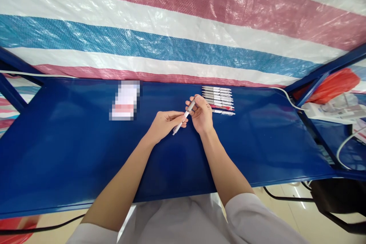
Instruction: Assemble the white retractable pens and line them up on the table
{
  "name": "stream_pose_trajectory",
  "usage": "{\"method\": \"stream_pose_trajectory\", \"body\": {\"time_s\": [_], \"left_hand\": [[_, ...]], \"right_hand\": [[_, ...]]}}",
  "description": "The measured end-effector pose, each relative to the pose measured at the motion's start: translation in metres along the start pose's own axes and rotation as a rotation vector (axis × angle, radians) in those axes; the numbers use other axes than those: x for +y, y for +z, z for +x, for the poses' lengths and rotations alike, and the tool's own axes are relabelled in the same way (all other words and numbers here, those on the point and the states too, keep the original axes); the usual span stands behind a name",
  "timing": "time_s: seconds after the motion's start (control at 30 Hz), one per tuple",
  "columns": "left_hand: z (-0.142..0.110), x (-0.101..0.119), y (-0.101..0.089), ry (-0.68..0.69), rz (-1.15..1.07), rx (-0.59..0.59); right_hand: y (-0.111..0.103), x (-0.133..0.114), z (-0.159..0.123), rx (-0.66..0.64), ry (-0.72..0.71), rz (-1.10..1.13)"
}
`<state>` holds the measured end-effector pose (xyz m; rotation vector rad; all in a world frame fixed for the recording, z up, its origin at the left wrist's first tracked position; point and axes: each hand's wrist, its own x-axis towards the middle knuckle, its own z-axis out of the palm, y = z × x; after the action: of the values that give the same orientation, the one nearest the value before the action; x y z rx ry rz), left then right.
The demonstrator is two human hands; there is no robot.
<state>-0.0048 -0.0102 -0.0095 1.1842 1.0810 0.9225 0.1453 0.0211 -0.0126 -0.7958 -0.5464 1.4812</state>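
Note:
A white pen with a grey grip (187, 114) is held slantwise between both hands above the blue table. My left hand (167, 124) pinches its white barrel near the lower, clicker end. At the upper, grey end, the fingers of my right hand (202, 113) close on the pen. Just beyond my right hand lies a row of several pens (217, 94), side by side, most of them white and grey. Nearest me in that row are a red pen (224, 107) and a clear-and-white pen (225, 113), both partly hidden by my right hand.
A blurred-out white and pink item (125, 100) lies left of my hands on the blue table (85, 152). Striped plastic sheeting (183, 19) hangs behind. Blue frame bars and a white cable (288, 97) stand at the right, near a red bag (328, 85).

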Motion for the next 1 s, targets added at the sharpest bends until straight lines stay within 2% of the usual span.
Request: {"method": "stream_pose_trajectory", "body": {"time_s": [0.1,0.27,0.4,0.6,0.7,0.87,1.0], "left_hand": [[0.0,0.001,-0.002,-0.017,-0.038,-0.003],[0.002,-0.001,-0.001,0.047,0.078,0.059],[0.003,-0.003,0.003,0.116,0.157,0.127],[0.004,-0.005,0.006,0.162,0.176,0.186],[0.004,-0.004,0.003,0.123,0.158,0.14],[0.001,0.004,-0.004,0.001,0.111,-0.099],[0.001,0.005,-0.004,-0.008,0.121,-0.071]], "right_hand": [[0.0,-0.001,-0.001,-0.024,-0.001,-0.012],[0.002,0.0,-0.002,-0.043,-0.053,-0.063],[0.003,0.001,0.0,0.027,-0.095,-0.078],[0.003,0.002,0.001,0.088,-0.081,-0.102],[0.004,0.001,0.001,0.081,-0.056,-0.093],[0.005,-0.001,-0.002,0.017,-0.027,-0.045],[0.004,-0.001,-0.002,-0.021,-0.021,-0.066]]}}
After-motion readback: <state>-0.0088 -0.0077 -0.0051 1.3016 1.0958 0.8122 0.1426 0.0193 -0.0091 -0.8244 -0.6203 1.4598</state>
